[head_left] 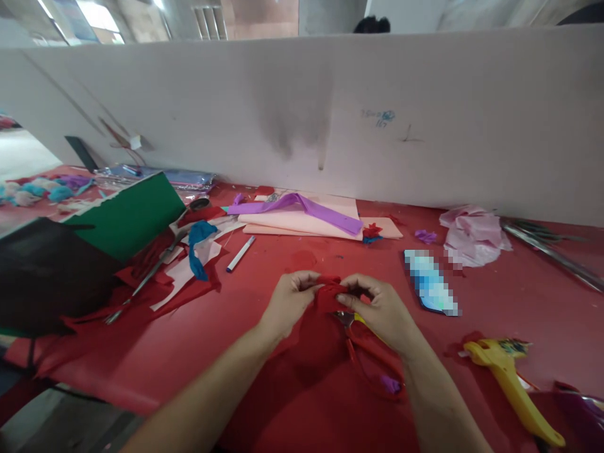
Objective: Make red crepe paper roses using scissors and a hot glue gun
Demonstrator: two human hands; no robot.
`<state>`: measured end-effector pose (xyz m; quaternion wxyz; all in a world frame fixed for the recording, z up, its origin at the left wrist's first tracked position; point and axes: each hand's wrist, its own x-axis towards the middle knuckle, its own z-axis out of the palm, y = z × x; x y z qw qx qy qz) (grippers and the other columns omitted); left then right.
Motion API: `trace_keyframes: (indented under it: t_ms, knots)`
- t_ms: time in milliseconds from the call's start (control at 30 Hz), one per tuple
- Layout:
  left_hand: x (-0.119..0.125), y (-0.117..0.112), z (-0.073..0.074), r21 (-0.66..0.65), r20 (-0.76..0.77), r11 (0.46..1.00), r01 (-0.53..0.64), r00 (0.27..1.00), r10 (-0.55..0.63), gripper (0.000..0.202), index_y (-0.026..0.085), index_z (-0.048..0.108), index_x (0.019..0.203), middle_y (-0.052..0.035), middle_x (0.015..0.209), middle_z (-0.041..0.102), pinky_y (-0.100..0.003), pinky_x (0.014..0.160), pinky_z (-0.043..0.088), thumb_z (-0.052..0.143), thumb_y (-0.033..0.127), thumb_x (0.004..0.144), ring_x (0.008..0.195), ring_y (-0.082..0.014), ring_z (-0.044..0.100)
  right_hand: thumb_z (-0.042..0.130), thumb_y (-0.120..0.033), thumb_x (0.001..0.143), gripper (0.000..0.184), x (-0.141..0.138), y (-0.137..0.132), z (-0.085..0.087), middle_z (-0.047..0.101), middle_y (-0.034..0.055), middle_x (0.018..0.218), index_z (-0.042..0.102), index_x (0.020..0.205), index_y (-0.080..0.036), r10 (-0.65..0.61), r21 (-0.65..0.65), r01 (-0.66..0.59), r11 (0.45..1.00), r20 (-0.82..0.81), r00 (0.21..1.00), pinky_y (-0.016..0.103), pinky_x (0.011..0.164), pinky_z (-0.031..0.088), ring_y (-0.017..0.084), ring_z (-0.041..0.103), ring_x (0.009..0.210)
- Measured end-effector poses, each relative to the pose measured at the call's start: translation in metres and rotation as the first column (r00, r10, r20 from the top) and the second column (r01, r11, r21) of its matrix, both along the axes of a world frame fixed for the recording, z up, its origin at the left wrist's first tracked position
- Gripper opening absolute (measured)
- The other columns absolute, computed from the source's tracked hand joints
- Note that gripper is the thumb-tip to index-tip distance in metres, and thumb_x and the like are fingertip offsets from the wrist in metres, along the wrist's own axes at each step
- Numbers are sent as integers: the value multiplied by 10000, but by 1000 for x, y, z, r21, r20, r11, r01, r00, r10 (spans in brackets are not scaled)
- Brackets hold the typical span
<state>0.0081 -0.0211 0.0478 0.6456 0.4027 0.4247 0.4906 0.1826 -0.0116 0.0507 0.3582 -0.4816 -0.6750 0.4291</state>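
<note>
My left hand (pixel 289 301) and my right hand (pixel 383 308) meet over the red table (pixel 264 296). Both pinch a bunched piece of red crepe paper (pixel 330 294) between fingertips. The paper trails down toward me into a larger red sheet (pixel 311 371). Red-handled scissors (pixel 368 349) lie under my right hand, partly hidden by it. A small purple scrap (pixel 391 384) sits by the scissor handles.
A yellow glue gun (pixel 512 387) lies at the right. A phone (pixel 431 283), pink crumpled paper (pixel 472 236), pink sheets with a purple strip (pixel 302 211), a white marker (pixel 240 253), green (pixel 127 217) and black sheets (pixel 42 270) and long scissors (pixel 146 277) surround the spot. A white partition (pixel 330 113) stands behind.
</note>
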Motion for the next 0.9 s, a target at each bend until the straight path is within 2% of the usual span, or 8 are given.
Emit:
trace_keyframes:
  t_ms: [67, 200, 367, 433, 600, 700, 767, 900]
  knots:
    - [-3, 1, -1, 43, -54, 999, -7, 999, 10, 228, 148, 732, 917, -69, 834, 730, -276, 719, 490, 676, 224, 710, 726, -160, 641, 640, -255, 758, 50, 1, 1, 0, 644, 2, 783, 646, 794, -220, -22, 58, 19, 998, 50, 998, 313, 733, 446, 168, 576, 744]
    - [-5, -3, 2, 106, -142, 994, -2, 990, 17, 198, 148, 731, 887, -52, 801, 716, -250, 700, 471, 640, 269, 758, 720, -145, 615, 647, -244, 744, 54, -4, -1, 1, 634, 45, 1079, 647, 794, -222, -93, 145, 87, 986, 34, 995, 326, 771, 462, 166, 588, 802]
    - [-19, -25, 12, 138, -184, 990, -12, 982, 38, 278, 156, 703, 951, -63, 920, 708, -303, 812, 473, 587, 366, 808, 843, -181, 620, 627, -278, 784, 74, -29, -16, 1, 655, 19, 764, 627, 801, -206, -113, 71, 119, 990, -84, 990, 297, 686, 478, 167, 596, 708]
    - [-30, -35, 11, 154, -238, 988, -16, 970, 52, 283, 161, 690, 983, -72, 977, 703, -318, 847, 465, 651, 325, 755, 899, -201, 620, 621, -287, 797, 82, -43, -26, -4, 655, 13, 768, 624, 813, -207, -124, 74, 135, 988, -141, 982, 291, 686, 475, 163, 597, 712]
    - [-56, -49, -7, 217, -529, 973, -84, 827, 189, 149, 188, 709, 864, -45, 862, 704, -321, 816, 449, 632, 241, 748, 836, -195, 606, 613, -257, 793, 112, -71, -39, -29, 660, 25, 839, 618, 897, -216, -91, 112, 106, 988, -133, 987, 315, 726, 469, 169, 587, 755]
    - [-64, -52, -22, 245, -654, 968, -59, 727, 210, 154, 211, 717, 852, -42, 868, 709, -319, 816, 431, 642, 189, 719, 861, -205, 595, 662, -210, 726, 366, -76, -35, -43, 652, 30, 939, 579, 1081, -239, -33, 117, 36, 992, -27, 999, 326, 716, 466, 171, 561, 756]
    - [-66, -52, -30, 247, -661, 968, -53, 721, 208, 181, 211, 712, 865, -46, 879, 709, -310, 800, 432, 631, 161, 711, 844, -201, 600, 663, -189, 714, 452, -76, -31, -49, 646, 34, 978, 558, 1149, -249, 30, 60, -32, 998, 28, 999, 331, 704, 474, 165, 553, 730]
    - [-65, -52, -35, 235, -602, 971, -43, 778, 180, 188, 199, 694, 886, -49, 864, 699, -290, 758, 442, 587, 157, 737, 783, -185, 609, 625, -192, 756, 368, -77, -28, -56, 644, 52, 1039, 583, 1117, -245, 86, -9, -86, 996, -6, 996, 355, 762, 493, 183, 600, 820]
